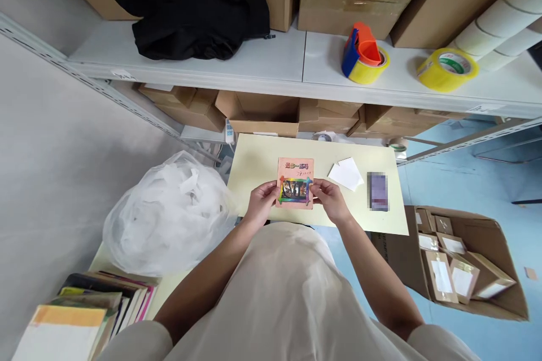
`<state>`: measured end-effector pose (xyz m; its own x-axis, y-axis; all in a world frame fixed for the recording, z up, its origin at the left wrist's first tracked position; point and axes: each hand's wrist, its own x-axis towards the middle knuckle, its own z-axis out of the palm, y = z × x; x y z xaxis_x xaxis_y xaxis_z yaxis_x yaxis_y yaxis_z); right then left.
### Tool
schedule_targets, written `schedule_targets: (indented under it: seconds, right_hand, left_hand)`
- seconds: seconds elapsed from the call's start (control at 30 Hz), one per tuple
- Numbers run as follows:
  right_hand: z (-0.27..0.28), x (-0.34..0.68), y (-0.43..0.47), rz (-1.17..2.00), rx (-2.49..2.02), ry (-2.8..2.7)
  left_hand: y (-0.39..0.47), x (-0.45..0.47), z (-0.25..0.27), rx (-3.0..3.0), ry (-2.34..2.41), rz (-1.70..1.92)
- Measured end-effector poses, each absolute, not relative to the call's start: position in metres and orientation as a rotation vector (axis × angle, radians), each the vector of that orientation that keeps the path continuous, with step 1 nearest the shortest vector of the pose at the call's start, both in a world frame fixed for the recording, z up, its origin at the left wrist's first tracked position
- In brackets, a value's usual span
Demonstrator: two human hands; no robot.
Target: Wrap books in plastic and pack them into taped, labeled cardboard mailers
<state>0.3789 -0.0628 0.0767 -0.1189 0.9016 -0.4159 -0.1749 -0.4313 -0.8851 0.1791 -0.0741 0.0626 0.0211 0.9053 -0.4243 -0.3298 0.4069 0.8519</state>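
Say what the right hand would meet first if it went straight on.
The right hand would first meet the pink booklet it grips; beyond, perhaps the pale yellow tabletop, though depth is unclear.

You face a grey metal shelving unit (288, 87) with an upper shelf (288, 62) and a lower shelf (203, 134), and a pale cream bench (252, 158) stands just before it. On your left rises a plain grey-white wall (63, 163), unevenly shaded; on your right, a light blue floor (474, 186) stretches beyond the bench with a soft sheen.

Leftward obstacle: bag (165, 220), perhaps against table (252, 161)
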Motion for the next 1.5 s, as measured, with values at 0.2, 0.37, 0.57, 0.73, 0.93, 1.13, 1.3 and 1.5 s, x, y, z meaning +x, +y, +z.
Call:
schedule_targets:
  seconds: [0.2, 0.37, 0.57, 0.73, 0.93, 1.13, 1.3, 1.5]
  right_hand:
    - [0.069, 0.364, -0.057, 1.665, -1.346, -0.864]
    - [0.052, 0.335, -0.044, 1.749, -1.324, -0.796]
    - [-0.005, 0.270, 0.008, 1.742, -1.414, -0.807]
    - [-0.069, 0.217, 0.068, 1.579, -1.663, -1.057]
    - [-0.116, 0.188, 0.120, 1.456, -1.906, -1.141]
    - [-0.129, 0.182, 0.135, 1.350, -2.035, -1.219]
    - [-0.122, 0.179, 0.134, 1.274, -2.043, -1.318]
    - [-0.111, 0.175, 0.130, 1.185, -2.063, -1.401]
  left_hand:
    - [-0.066, 0.161, 0.060, 0.759, 1.218, 1.040]
    - [-0.052, 0.131, 0.040, 0.940, 1.337, 0.958]
    - [-0.002, 0.073, -0.023, 1.095, 1.589, 0.851]
    - [0.057, 0.031, -0.074, 1.300, 1.697, 0.646]
    - [0.110, 0.008, -0.108, 1.377, 1.676, 0.551]
    - [0.124, 0.007, -0.122, 1.439, 1.744, 0.522]
    - [0.119, 0.009, -0.120, 1.460, 1.789, 0.436]
    - [0.118, 0.008, -0.125, 1.391, 1.795, 0.465]
